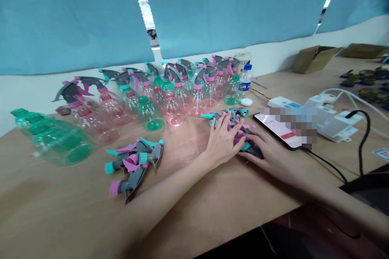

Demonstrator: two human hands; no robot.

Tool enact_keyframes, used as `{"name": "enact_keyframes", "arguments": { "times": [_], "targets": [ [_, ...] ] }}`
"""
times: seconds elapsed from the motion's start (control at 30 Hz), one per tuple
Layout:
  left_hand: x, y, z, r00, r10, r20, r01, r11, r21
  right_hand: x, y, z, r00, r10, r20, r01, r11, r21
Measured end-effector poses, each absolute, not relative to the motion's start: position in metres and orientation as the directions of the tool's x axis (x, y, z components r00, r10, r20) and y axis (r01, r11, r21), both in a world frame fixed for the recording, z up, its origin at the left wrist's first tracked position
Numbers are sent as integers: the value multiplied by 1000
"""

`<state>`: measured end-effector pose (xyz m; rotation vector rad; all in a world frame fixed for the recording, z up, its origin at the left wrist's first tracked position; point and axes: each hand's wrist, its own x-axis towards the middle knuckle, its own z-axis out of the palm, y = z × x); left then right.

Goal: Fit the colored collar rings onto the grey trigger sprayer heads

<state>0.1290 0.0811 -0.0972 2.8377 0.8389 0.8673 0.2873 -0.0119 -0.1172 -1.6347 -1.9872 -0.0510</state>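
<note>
Head view: the left hand (223, 142), fingers apart, lies over a pile of spray tops (234, 120) midway between the desk's (188, 202) near and far edges. The right hand (270, 153) touches the pile's right side; whether its grip is clamped cannot be told. Bottles (174, 110) line the far edge.

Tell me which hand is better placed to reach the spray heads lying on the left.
Left, probably. The left hand is nearer those spray heads, and its forearm passes beside them. The right hand is farther off and would likely cross the left.
</note>
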Motion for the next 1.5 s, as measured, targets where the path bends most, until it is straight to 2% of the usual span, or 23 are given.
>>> {"name": "enact_keyframes", "arguments": {
  "times": [0.2, 0.37, 0.47, 0.77, 0.93, 1.07, 1.17, 1.23, 1.43, 1.5],
  "targets": [
    [141, 100, -99, 631, 654, 417, 609, -751, 256, 310, -13, -118, -19, 928, 373, 899, 179, -399],
    [141, 109, -103, 685, 633, 361, 576, -774, 264, 316, 6, -120, 102, 926, 362, 880, 86, -467],
    [132, 108, -101, 696, 617, 367, 560, -787, 259, 312, 31, -114, 117, 919, 376, 865, 92, -494],
    [91, 92, -91, 685, 635, 356, 588, -771, 243, 299, 117, -108, -12, 943, 333, 865, 177, -470],
    [74, 83, -89, 640, 684, 350, 637, -727, 257, 274, 100, -97, -191, 923, 333, 814, 339, -471],
    [66, 78, -91, 611, 710, 351, 658, -702, 273, 258, 77, -83, -229, 898, 376, 772, 403, -491],
    [65, 76, -91, 610, 709, 353, 654, -702, 282, 259, 80, -79, -107, 902, 417, 777, 338, -531],
    [67, 76, -91, 611, 708, 354, 651, -704, 284, 261, 88, -82, -30, 918, 396, 789, 265, -554],
    [73, 77, -93, 606, 706, 366, 652, -705, 281, 258, 96, -92, -167, 940, 297, 773, 312, -553],
    [73, 76, -94, 595, 712, 372, 658, -698, 282, 257, 87, -93, -166, 941, 294, 778, 308, -548]
  ]
}}
